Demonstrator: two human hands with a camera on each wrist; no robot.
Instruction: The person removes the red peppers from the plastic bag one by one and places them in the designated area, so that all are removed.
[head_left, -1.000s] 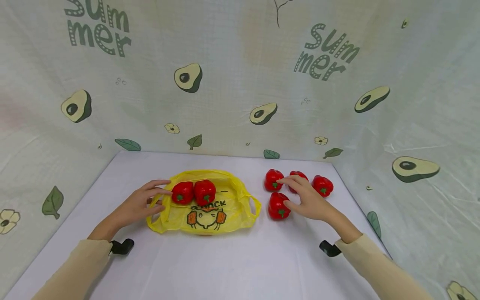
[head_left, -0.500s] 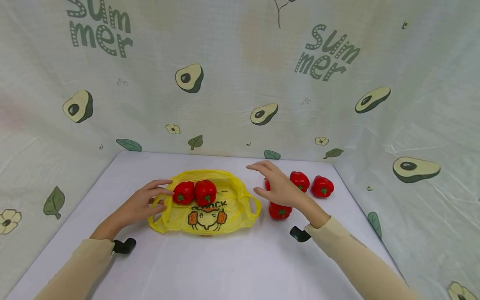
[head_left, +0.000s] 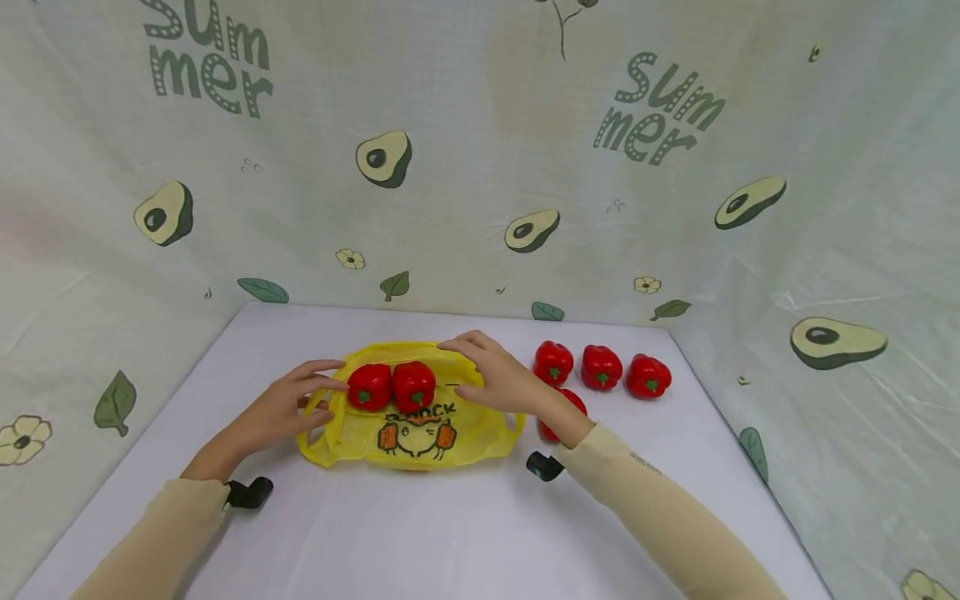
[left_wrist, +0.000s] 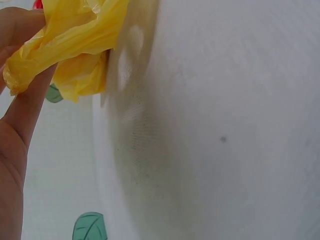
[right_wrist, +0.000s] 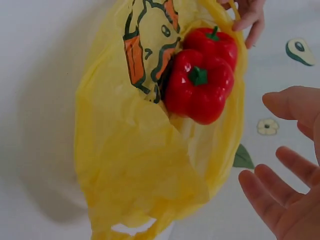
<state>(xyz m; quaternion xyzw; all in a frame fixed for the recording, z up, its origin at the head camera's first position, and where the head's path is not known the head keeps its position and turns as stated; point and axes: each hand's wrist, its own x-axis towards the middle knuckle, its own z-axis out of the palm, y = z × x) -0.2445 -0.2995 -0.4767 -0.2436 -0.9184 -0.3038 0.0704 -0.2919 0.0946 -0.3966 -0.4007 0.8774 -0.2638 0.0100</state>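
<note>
A yellow plastic bag (head_left: 480, 433) printed with a cartoon duck lies on the table, its mouth spread. Two red bell peppers (head_left: 414, 387) with green stems sit side by side at its left, also seen as peppers (right_wrist: 200, 85) in the right wrist view. My left hand (head_left: 288, 406) holds the bag's left handle; in the left wrist view the plastic (left_wrist: 80, 35) runs between thumb and fingers. Above the bag's right part hovers my right hand (head_left: 498, 375), fingers spread and holding nothing, right of the peppers.
Three red bell peppers (head_left: 602, 367) stand in a row at the back right of the white table (head_left: 420, 542). Another pepper (head_left: 573, 400) is partly hidden behind my right wrist. A printed cloth (head_left: 450, 167) with avocados walls the table at back and sides.
My right hand has moved left from among the peppers at the right to over the bag, carrying nothing. My left hand has stayed at the bag's left handle.
</note>
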